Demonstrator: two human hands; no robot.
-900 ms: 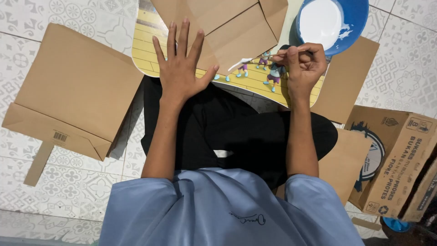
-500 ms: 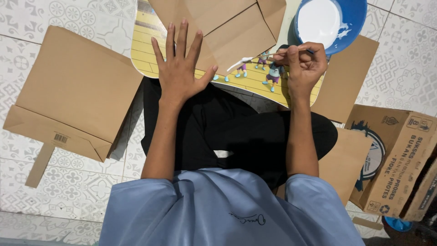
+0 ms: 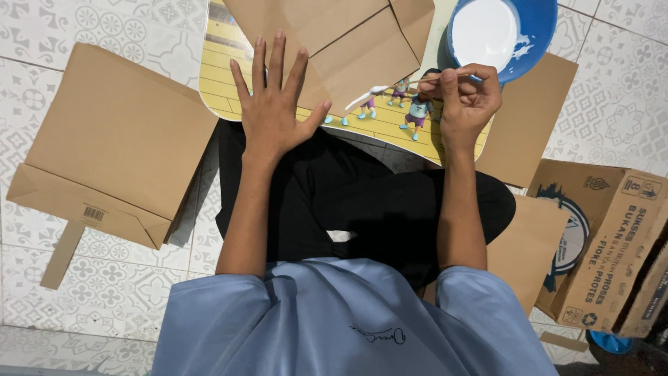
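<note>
My left hand (image 3: 275,104) lies flat, fingers spread, pressing on a folded brown cardboard piece (image 3: 348,42) that rests on a small yellow table (image 3: 223,83) printed with cartoon figures. My right hand (image 3: 467,97) is closed around a thin brush (image 3: 379,89) whose white tip points left, just below the cardboard's edge. Beyond the right hand, a blue bowl (image 3: 536,28) of white glue sits at the table's far right. I sit cross-legged in black trousers and a light blue shirt.
A large flat cardboard box (image 3: 118,146) lies on the patterned tile floor at the left. More flat cardboard (image 3: 532,118) lies under the bowl at right, and a printed carton (image 3: 612,237) stands at the right edge.
</note>
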